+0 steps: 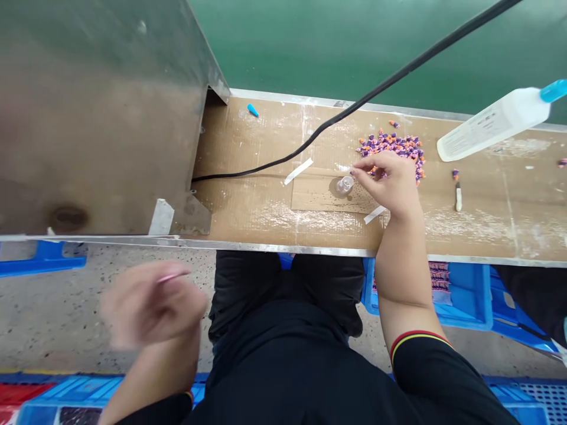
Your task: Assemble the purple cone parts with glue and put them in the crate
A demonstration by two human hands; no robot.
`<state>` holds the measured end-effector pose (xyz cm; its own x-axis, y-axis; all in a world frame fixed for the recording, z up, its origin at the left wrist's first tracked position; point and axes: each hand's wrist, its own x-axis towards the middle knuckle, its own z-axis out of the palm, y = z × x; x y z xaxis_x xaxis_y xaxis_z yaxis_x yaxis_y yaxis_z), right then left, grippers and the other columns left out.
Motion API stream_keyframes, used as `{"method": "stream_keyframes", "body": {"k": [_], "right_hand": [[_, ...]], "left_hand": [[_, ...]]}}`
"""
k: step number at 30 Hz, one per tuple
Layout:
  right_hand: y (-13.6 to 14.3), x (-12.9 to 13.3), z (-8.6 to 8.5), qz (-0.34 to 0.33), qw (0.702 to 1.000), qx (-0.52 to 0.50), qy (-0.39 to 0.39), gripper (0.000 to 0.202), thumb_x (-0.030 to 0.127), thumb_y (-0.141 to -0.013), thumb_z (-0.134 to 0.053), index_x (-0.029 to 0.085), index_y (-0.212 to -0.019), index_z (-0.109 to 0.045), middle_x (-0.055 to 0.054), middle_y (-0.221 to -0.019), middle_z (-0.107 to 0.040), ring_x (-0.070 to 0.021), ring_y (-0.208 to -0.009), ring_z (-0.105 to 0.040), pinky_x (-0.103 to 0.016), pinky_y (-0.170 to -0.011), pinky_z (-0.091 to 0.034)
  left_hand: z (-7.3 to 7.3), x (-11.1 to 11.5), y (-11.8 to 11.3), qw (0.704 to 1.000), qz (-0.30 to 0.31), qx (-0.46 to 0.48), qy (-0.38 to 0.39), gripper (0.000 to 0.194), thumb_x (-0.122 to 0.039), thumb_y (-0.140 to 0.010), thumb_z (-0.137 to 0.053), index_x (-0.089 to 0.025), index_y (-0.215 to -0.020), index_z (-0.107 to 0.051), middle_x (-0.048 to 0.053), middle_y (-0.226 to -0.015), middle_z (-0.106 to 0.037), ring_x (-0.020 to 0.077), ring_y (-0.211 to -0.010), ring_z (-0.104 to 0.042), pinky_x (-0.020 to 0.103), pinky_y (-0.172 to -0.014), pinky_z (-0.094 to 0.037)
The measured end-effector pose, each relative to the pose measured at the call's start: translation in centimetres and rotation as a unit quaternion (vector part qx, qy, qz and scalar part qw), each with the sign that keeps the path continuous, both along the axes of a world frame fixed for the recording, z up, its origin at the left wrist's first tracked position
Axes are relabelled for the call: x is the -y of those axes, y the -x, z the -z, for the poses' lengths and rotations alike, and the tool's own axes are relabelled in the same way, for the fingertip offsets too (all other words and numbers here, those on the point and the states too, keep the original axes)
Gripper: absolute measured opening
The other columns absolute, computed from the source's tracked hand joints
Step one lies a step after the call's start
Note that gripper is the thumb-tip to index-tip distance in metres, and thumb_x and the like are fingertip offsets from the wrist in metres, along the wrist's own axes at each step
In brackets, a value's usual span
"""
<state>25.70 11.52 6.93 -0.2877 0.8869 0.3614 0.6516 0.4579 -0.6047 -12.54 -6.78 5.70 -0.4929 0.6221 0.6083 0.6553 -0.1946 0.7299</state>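
Note:
My right hand (390, 180) is over the workbench, thumb and forefinger pinched together. A tiny dark purple piece shows at the fingertips, perhaps one of the small purple and orange pieces (410, 145) heaped behind the hand. Just left of the fingertips, a small clear cup (345, 185) stands on a cardboard patch (312, 195) speckled with drops. My left hand (155, 304) is below the bench edge on the left, smeared by motion. A thin pinkish-red strip shows at its fingers, too blurred to name.
A metal housing (101, 118) covers the bench's left end, and a black cable (325, 124) crosses above it. A white bottle with a blue cap (491, 124) leans at the right. Nearby lies a small white-handled tool (458, 198). Blue trays (469, 295) sit below.

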Motion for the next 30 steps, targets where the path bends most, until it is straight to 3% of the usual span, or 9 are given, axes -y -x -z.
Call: {"method": "stream_keyframes", "body": {"k": [1,2,4,8,12,16,21,25,30], "right_hand": [[0.0,0.0,0.1,0.018,1.0,-0.007,-0.013,0.014,0.037,-0.094,-0.072,0.025,-0.091,-0.08,-0.004,-0.09,-0.078,-0.0179,-0.076,-0.064,-0.034,-0.07,-0.053],[0.0,-0.1,0.3,0.035,0.999,-0.014,-0.025,0.015,0.036,-0.094,-0.071,0.024,-0.092,-0.08,-0.004,-0.092,-0.078,-0.017,-0.074,-0.063,-0.033,-0.068,-0.052],[0.0,-0.2,0.9,0.06,0.997,-0.023,-0.042,0.015,0.035,-0.094,-0.071,0.023,-0.093,-0.078,-0.004,-0.092,-0.077,-0.0154,-0.072,-0.061,-0.031,-0.066,-0.05],[0.1,-0.7,2.4,0.082,0.993,-0.056,-0.067,0.016,0.035,-0.097,-0.068,0.022,-0.098,-0.077,-0.005,-0.097,-0.077,-0.0154,-0.077,-0.064,-0.031,-0.067,-0.051],[-0.2,-1.6,3.4,0.111,0.985,-0.098,-0.089,0.024,0.043,-0.104,-0.063,0.023,-0.104,-0.076,-0.007,-0.102,-0.077,-0.0177,-0.088,-0.07,-0.032,-0.072,-0.055],[0.2,-0.9,2.5,0.124,0.977,-0.135,-0.111,0.03,0.051,-0.106,-0.062,0.023,-0.108,-0.073,-0.007,-0.102,-0.075,-0.0191,-0.093,-0.073,-0.034,-0.075,-0.06],[5.0,5.2,1.5,0.065,0.968,-0.242,-0.021,0.03,0.056,-0.101,-0.071,0.026,-0.105,-0.071,-0.005,-0.098,-0.075,-0.019,-0.088,-0.077,-0.034,-0.071,-0.065],[9.7,9.9,3.4,0.039,0.926,-0.369,0.073,0.032,0.057,-0.1,-0.074,0.025,-0.102,-0.066,-0.003,-0.093,-0.074,-0.018,-0.083,-0.078,-0.032,-0.072,-0.068],[12.0,11.5,5.3,0.068,0.911,-0.398,0.08,0.037,0.061,-0.1,-0.072,0.026,-0.101,-0.063,-0.004,-0.096,-0.072,-0.0177,-0.079,-0.077,-0.031,-0.067,-0.067]], "left_hand": [[0.6,0.2,-1.9,0.994,0.037,-0.058,-0.084,0.02,-0.047,-0.089,-0.077,-0.028,-0.094,-0.078,0.003,-0.063,-0.062,0.0199,-0.062,-0.063,0.037,-0.06,-0.058],[1.1,0.2,-3.8,0.988,0.091,-0.084,-0.096,0.013,-0.031,-0.089,-0.08,-0.028,-0.102,-0.082,0.003,-0.073,-0.072,0.018,-0.068,-0.068,0.033,-0.063,-0.06],[1.7,-0.5,-7.4,0.978,0.204,0.027,-0.019,0.033,-0.018,-0.096,-0.073,-0.029,-0.126,-0.08,0.002,-0.088,-0.079,0.0122,-0.069,-0.071,0.026,-0.065,-0.061],[2.8,-4.2,-12.0,0.881,0.276,0.364,0.125,0.031,-0.047,-0.093,-0.083,-0.023,-0.112,-0.085,0.006,-0.084,-0.08,0.0135,-0.067,-0.074,0.026,-0.063,-0.065],[3.9,-7.2,-13.2,0.817,0.295,0.472,0.15,0.049,-0.059,-0.071,-0.097,-0.02,-0.099,-0.087,0.009,-0.086,-0.081,0.0147,-0.069,-0.074,0.028,-0.067,-0.066],[4.3,-7.8,-13.4,0.813,0.299,0.477,0.145,0.047,-0.055,-0.07,-0.099,-0.02,-0.099,-0.087,0.012,-0.099,-0.082,0.0177,-0.084,-0.078,0.033,-0.084,-0.069],[4.5,-7.3,-13.5,0.825,0.302,0.459,0.133,0.042,-0.054,-0.076,-0.096,-0.021,-0.1,-0.087,0.011,-0.103,-0.082,0.0184,-0.089,-0.078,0.034,-0.087,-0.069],[4.6,-7.2,-13.7,0.825,0.286,0.465,0.146,0.049,-0.054,-0.073,-0.098,-0.019,-0.105,-0.086,0.01,-0.092,-0.081,0.0183,-0.082,-0.078,0.034,-0.082,-0.069],[4.2,-7.1,-13.8,0.835,0.282,0.453,0.134,0.047,-0.055,-0.074,-0.098,-0.018,-0.099,-0.084,0.009,-0.093,-0.081,0.019,-0.085,-0.08,0.033,-0.084,-0.07]]}}
